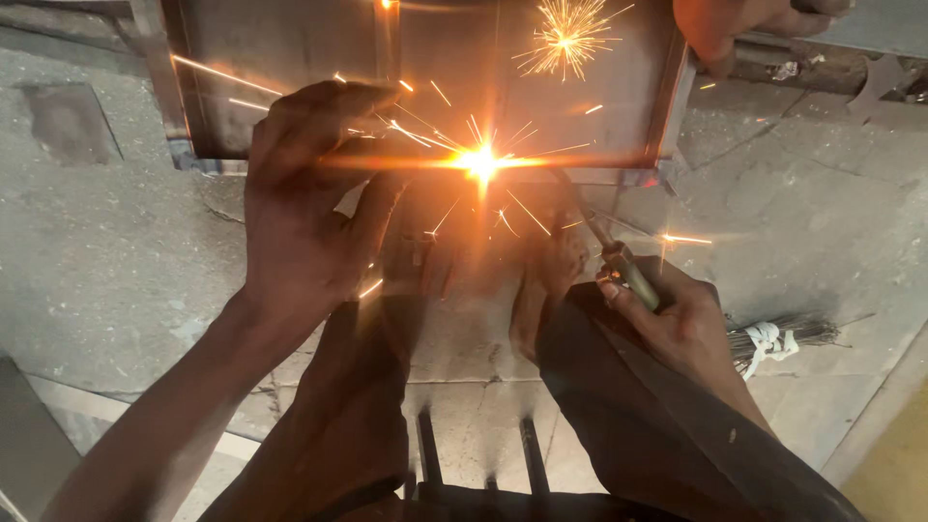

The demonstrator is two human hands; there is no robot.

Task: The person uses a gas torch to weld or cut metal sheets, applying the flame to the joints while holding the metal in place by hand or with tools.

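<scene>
A rectangular metal frame [290,58] of square tubing lies on the concrete floor ahead of me. A bright welding arc [480,162] burns on its near edge and throws sparks. My right hand [677,319] grips a welding electrode holder [628,275], with the rod angled up to the arc. My left hand [304,203] is raised flat with fingers together, just left of the arc, holding nothing. My bare feet [541,280] rest on the floor below the frame. Another person's hand [725,24] holds the frame's far right corner.
A bundle of welding rods tied with white string [773,338] lies on the floor to the right. My knees in dark trousers [619,406] fill the lower view. Two dark metal bars [527,454] lie between my legs. Scrap bits [889,82] sit at the top right.
</scene>
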